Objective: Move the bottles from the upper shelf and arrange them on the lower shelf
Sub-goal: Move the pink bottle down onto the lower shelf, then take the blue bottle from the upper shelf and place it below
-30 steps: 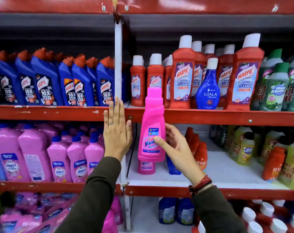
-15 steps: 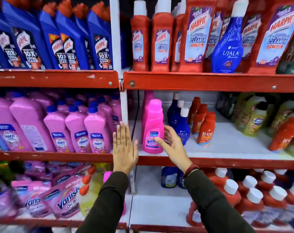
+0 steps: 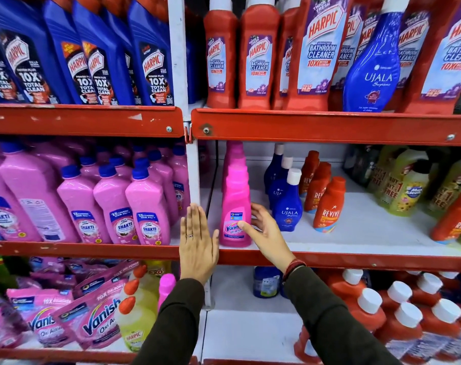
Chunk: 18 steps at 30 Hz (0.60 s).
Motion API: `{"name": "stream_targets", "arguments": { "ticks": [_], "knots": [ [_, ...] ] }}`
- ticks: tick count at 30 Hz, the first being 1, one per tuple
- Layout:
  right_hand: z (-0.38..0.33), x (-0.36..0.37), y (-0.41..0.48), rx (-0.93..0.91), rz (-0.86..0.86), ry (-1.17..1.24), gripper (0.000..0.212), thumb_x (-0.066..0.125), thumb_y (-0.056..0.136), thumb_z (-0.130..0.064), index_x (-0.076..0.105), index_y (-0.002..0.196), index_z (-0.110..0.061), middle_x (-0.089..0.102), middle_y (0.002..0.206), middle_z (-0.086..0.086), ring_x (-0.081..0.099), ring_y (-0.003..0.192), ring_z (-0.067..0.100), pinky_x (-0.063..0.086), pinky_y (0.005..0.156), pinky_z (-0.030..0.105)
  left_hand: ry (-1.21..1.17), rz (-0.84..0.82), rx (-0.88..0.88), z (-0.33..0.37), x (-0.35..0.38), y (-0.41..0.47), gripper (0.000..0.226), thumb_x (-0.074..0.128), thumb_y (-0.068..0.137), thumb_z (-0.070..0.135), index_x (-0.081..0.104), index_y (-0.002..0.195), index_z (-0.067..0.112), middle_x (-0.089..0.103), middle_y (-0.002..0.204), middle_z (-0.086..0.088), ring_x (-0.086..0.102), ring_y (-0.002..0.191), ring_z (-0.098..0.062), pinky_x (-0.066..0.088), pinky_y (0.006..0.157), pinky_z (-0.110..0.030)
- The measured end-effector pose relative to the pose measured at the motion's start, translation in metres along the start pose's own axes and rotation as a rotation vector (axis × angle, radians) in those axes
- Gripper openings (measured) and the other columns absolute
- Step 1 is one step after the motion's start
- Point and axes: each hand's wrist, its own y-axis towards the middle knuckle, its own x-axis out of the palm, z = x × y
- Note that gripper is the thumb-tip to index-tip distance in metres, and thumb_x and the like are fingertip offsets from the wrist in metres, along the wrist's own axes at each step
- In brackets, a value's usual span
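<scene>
A pink Vanish bottle [image 3: 236,196] stands upright at the front left of the white lower shelf [image 3: 361,235]. My right hand [image 3: 266,235] wraps its lower part, thumb on the label and fingers behind it. Directly behind stands another pink bottle [image 3: 234,154]. My left hand [image 3: 197,243] lies flat and open against the white shelf upright and the red front edge, just left of the bottle and holding nothing. On the upper shelf [image 3: 329,126] a blue Ujala bottle [image 3: 371,69] stands among red Harpic bathroom cleaner bottles [image 3: 258,61].
Right of the pink bottle stand blue Ujala bottles [image 3: 287,206] and a row of red Revive bottles [image 3: 329,204], then green bottles [image 3: 408,185] at the far right. Pink Shakti bottles [image 3: 145,206] fill the left bay. Bare white shelf lies before the Revive row.
My right hand brought the pink Vanish bottle down from in front of the upper shelf edge and stood it on the lower shelf. My left hand slid down the upright.
</scene>
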Motion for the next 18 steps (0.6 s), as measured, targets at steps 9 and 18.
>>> {"name": "stream_targets", "arguments": {
  "ticks": [9, 18],
  "knots": [
    [0.005, 0.002, -0.005, -0.051, 0.061, -0.049, 0.045, 0.073, 0.09, -0.032, 0.052, 0.129, -0.042, 0.063, 0.125, -0.019, 0.062, 0.117, -0.004, 0.057, 0.086, 0.016, -0.005, 0.007, -0.005, -0.001, 0.003, -0.001, 0.08, 0.031, 0.103, 0.032, -0.016, 0.16, 0.002, -0.025, 0.169, -0.015, -0.018, 0.16, -0.023, -0.008, 0.131, -0.038],
    [-0.022, -0.026, -0.029, -0.468, 0.444, -0.663, 0.044, 0.054, 0.1, -0.035, 0.049, 0.142, -0.024, 0.045, 0.143, -0.007, 0.041, 0.138, 0.013, 0.037, 0.116, 0.034, -0.061, 0.034, -0.051, 0.021, -0.019, 0.007, 0.085, 0.034, 0.101, 0.032, -0.021, 0.159, 0.005, -0.031, 0.168, -0.01, -0.023, 0.158, -0.021, -0.011, 0.13, -0.038]
  ]
}}
